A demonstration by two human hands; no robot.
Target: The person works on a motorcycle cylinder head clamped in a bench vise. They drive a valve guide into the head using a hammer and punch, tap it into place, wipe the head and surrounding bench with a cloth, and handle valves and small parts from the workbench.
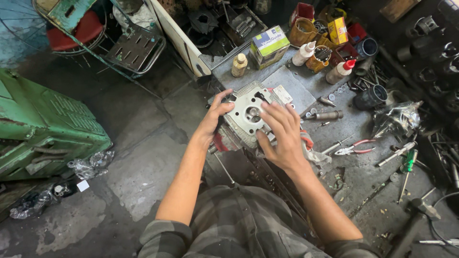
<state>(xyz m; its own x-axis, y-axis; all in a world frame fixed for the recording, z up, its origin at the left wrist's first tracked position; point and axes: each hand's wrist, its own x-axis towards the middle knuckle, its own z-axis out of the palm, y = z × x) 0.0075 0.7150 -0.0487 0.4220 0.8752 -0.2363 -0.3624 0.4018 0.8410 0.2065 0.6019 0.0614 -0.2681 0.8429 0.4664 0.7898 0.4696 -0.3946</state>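
Observation:
A grey metal engine cylinder head (246, 111) with round ports sits tilted at the near edge of a grey workbench (356, 167). My left hand (213, 118) grips its left side, fingers curled over the edge. Over its right side lies my right hand (282, 134), fingers spread, thumb pressing near the central round port. A red and white rag (311, 148) lies beneath my right hand.
Red-handled pliers (353, 149), a screwdriver (409, 165) and several metal parts lie to the right. Squeeze bottles (304, 53), a box (269, 45) and tins stand at the back. A green machine (43, 129) stands on the floor at left.

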